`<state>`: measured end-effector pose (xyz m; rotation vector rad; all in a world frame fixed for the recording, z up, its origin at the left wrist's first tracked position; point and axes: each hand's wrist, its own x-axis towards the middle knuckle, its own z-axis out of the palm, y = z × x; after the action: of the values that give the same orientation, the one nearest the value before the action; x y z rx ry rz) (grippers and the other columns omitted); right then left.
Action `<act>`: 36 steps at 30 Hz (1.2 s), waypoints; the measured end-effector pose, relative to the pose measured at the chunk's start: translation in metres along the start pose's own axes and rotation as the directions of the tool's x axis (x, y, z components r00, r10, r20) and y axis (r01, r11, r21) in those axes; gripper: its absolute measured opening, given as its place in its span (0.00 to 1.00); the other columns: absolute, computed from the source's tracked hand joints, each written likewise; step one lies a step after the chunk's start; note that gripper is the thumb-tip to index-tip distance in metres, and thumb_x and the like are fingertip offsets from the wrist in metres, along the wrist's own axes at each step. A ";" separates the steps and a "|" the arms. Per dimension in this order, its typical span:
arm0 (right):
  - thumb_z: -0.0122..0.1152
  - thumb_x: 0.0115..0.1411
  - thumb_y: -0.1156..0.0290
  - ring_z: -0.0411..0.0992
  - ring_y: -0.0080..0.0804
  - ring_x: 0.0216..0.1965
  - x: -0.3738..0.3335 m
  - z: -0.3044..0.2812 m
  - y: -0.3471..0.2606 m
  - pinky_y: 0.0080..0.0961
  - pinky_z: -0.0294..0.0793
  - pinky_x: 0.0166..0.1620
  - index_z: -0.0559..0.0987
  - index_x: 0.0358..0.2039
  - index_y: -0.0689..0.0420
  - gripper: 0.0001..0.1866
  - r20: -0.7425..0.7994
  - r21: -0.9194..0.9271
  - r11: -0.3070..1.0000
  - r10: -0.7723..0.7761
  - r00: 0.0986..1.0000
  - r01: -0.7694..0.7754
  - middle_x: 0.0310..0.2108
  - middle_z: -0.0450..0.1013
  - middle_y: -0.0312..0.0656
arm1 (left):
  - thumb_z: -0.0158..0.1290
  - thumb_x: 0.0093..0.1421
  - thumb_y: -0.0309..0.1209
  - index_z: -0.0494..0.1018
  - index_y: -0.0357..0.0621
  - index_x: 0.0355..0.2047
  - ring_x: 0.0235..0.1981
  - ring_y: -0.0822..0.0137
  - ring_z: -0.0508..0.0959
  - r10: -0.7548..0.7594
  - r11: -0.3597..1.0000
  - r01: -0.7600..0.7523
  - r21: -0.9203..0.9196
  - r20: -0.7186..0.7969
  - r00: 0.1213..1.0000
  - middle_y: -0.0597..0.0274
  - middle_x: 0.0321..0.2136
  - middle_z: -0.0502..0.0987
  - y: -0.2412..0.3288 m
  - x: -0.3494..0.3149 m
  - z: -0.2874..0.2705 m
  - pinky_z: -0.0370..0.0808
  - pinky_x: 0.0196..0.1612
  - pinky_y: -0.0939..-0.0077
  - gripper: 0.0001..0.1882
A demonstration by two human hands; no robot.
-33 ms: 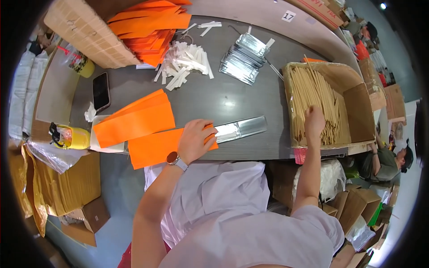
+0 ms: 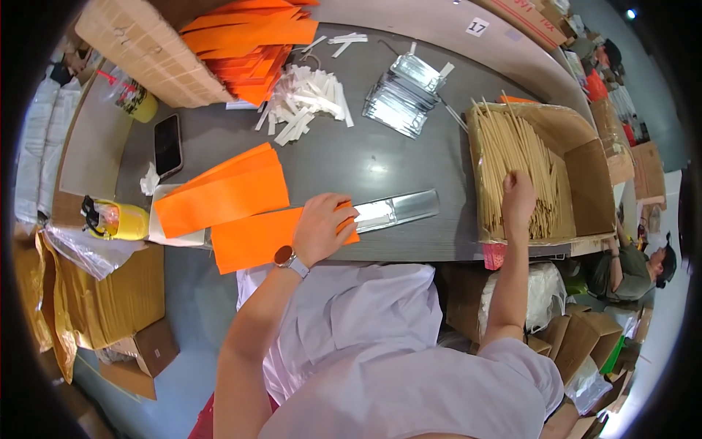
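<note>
Left hand [image 2: 322, 227] half-spread on the near orange strip [image 2: 252, 240]; right hand [image 2: 518, 199] curled over wooden sticks [image 2: 542, 179] in the right carton [image 2: 589, 179], grip unclear.

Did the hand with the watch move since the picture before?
No, not that I can see. The left hand is in the same spot compared with the phone on the table; the whole picture just shifted slightly.

- Top, right of centre: a dark number on a white tag [image 2: 477, 27], on the pale panel [image 2: 526, 57].
- Upper right: red lettering on a cardboard box [image 2: 521, 16].
- Upper left: cup [image 2: 143, 110] print, too small to read.
</note>
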<state>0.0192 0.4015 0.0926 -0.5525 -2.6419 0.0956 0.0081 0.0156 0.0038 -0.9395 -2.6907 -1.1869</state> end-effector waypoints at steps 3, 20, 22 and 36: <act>0.57 0.59 0.72 0.73 0.47 0.35 -0.009 -0.028 -0.033 0.35 0.71 0.38 0.77 0.35 0.61 0.06 0.167 0.242 0.938 -0.294 0.941 0.250 0.32 0.74 0.49 | 0.57 0.54 0.33 0.77 0.48 0.36 0.51 0.56 0.70 -0.008 1.000 0.008 -0.022 0.002 1.000 0.60 0.48 0.74 0.001 0.001 -0.002 0.63 0.56 0.61 0.09; 0.63 0.45 0.70 0.70 0.37 0.34 -0.092 0.068 -0.148 0.32 0.71 0.37 0.78 0.31 0.55 0.10 0.032 0.494 0.404 -0.893 0.448 0.770 0.29 0.71 0.38 | 0.59 0.54 0.36 0.72 0.46 0.46 0.50 0.57 0.70 -0.004 0.999 0.002 -0.035 -0.077 0.997 0.61 0.46 0.74 0.005 0.008 0.007 0.65 0.55 0.61 0.20; 0.64 0.46 0.70 0.71 0.38 0.35 -0.090 0.057 -0.155 0.32 0.71 0.37 0.78 0.31 0.55 0.10 0.059 0.528 0.469 -0.852 0.520 0.708 0.30 0.71 0.38 | 0.59 0.54 0.37 0.72 0.47 0.47 0.50 0.56 0.70 -0.013 0.998 0.007 -0.065 -0.089 0.996 0.60 0.46 0.74 0.003 0.006 0.005 0.65 0.55 0.60 0.21; 0.52 0.60 0.78 0.77 0.26 0.33 -0.077 0.040 -0.160 0.20 0.75 0.36 0.79 0.39 0.67 0.10 0.706 0.637 0.739 -0.446 0.550 -0.220 0.30 0.79 0.44 | 0.66 0.43 0.43 0.71 0.43 0.50 0.53 0.51 0.66 -0.053 0.985 0.059 0.162 -0.042 0.998 0.55 0.53 0.69 -0.009 -0.033 -0.021 0.64 0.56 0.57 0.34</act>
<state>0.0069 0.2252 0.0500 -0.0004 -3.1559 1.6066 0.0263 -0.0203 0.0028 -0.8154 -2.7503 -0.9647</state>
